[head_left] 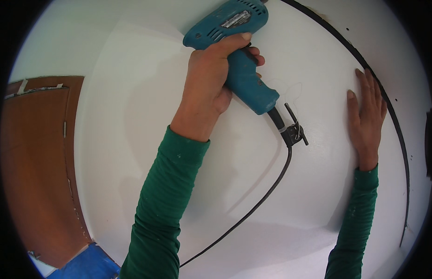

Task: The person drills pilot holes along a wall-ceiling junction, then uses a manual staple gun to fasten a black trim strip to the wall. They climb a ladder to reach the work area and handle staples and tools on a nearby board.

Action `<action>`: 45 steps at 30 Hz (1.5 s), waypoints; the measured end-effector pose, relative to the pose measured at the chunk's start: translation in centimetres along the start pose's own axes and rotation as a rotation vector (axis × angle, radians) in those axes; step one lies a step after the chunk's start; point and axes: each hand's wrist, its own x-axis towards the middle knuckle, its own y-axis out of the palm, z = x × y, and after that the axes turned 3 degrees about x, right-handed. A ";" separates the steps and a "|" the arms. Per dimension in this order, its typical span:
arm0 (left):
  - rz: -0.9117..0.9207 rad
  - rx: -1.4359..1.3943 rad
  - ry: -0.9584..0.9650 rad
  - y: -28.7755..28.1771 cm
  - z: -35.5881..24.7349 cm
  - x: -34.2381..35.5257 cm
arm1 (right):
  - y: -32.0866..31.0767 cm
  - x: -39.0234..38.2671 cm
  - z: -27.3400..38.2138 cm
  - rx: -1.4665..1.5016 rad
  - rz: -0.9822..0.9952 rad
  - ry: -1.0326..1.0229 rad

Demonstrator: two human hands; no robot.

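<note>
My left hand is wrapped round the handle of a teal power drill, held up in front of the white wall. The drill's front end runs out of view at the top, so its tip is hidden. A chuck key is fastened to the black power cord just below the handle. Off to the right, my right hand lies flat against the wall, fingers stretched out. Its fingertips touch or nearly touch a long black strip that curves along the wall.
A brown wooden door in its frame stands at the left. Blue covering lies on the floor beside it. Several small dark holes dot the surface past the black strip, and a dark object sits at the far right edge.
</note>
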 end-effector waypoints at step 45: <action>-0.044 0.020 -0.021 0.4 0.0 0.4 | 0.1 0.2 0.3 -0.006 -0.014 0.006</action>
